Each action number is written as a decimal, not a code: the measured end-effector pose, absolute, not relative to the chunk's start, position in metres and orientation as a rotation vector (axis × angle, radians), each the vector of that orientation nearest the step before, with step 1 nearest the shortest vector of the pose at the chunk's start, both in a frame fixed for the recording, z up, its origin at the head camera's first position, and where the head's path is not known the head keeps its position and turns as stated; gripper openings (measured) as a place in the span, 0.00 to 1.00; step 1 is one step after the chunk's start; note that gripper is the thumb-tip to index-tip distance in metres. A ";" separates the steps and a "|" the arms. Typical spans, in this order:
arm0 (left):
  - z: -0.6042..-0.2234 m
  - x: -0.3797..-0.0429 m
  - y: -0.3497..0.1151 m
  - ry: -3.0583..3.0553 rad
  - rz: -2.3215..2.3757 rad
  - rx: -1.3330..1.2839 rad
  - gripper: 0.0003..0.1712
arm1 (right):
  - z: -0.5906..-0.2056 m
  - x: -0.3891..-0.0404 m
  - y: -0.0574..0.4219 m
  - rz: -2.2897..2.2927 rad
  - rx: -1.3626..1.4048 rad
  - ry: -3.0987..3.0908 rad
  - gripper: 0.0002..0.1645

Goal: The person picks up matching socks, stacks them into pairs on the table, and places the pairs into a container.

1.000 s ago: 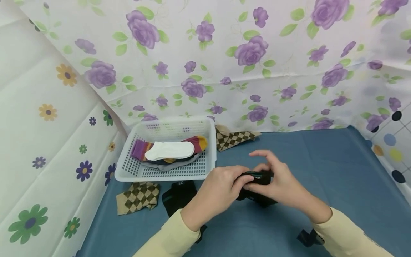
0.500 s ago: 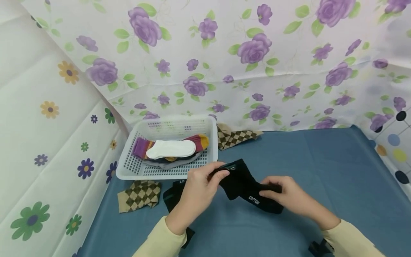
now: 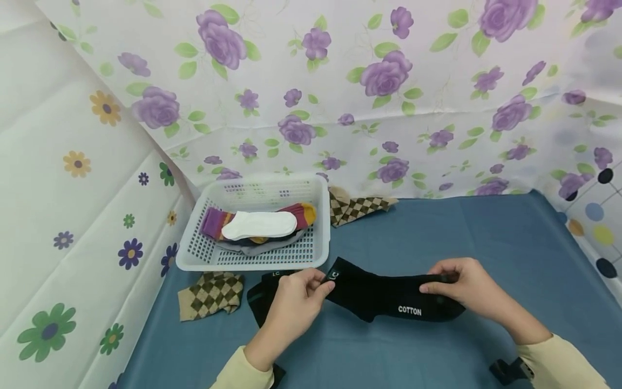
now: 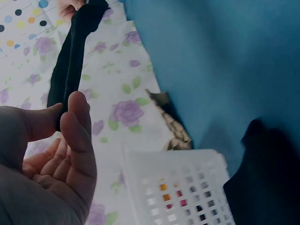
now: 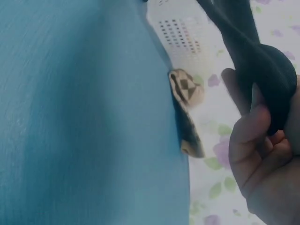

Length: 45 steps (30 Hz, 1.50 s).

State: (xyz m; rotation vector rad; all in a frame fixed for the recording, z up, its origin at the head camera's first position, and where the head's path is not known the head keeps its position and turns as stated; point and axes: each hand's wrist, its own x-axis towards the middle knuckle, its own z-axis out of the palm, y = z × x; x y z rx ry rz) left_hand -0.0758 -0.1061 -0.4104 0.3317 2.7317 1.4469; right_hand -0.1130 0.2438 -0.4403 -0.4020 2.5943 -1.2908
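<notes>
A black sock (image 3: 384, 294) with "LC" on its cuff and "COTTON" along the foot is stretched out sideways above the table. My left hand (image 3: 293, 305) pinches the cuff end between thumb and fingers; the left wrist view also shows this pinch on the black sock (image 4: 72, 61). At the toe end, my right hand (image 3: 468, 283) pinches the cloth between thumb and fingers. In the right wrist view the sock (image 5: 267, 79) bulges over the fingers. Another black sock (image 3: 259, 300) with an "LC" cuff lies on the table, partly hidden behind my left hand and forearm.
A white plastic basket (image 3: 252, 262) holds a white sock (image 3: 259, 225), a purple, red and yellow sock (image 3: 212, 223) and grey cloth. One brown checkered sock (image 3: 211, 297) lies in front of it, another (image 3: 362, 208) to its right. Floral sheets (image 3: 311, 108) stand behind the blue tabletop (image 3: 486, 232).
The black sock, bunched between both hands a second ago, is now unfolded and drawn out lengthwise. My left hand has moved left and my right hand to the right.
</notes>
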 end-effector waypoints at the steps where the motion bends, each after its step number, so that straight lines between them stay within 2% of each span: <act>1: -0.413 -0.075 -0.106 2.732 1.400 0.314 0.07 | -0.442 -0.113 0.244 -1.274 -0.393 2.582 0.14; 11: -0.443 -0.078 -0.104 2.702 1.097 0.148 0.17 | -0.469 -0.121 0.250 -1.143 -0.313 2.556 0.19; 18: -0.460 -0.081 -0.099 2.737 0.951 0.143 0.23 | -0.487 -0.119 0.245 -1.107 -0.215 2.560 0.20; 23: -0.464 -0.084 -0.098 2.773 0.884 0.129 0.13 | -0.492 -0.120 0.247 -1.033 -0.189 2.672 0.20; 29: -0.462 -0.089 -0.097 2.884 0.812 0.199 0.15 | -0.486 -0.116 0.246 -0.982 -0.188 2.826 0.22; 37: -0.471 -0.087 -0.091 2.843 0.692 0.448 0.16 | -0.489 -0.107 0.237 -0.877 -0.460 2.859 0.14; 45: -0.478 -0.089 -0.091 2.825 0.577 0.477 0.18 | -0.495 -0.110 0.242 -0.814 -0.465 2.794 0.14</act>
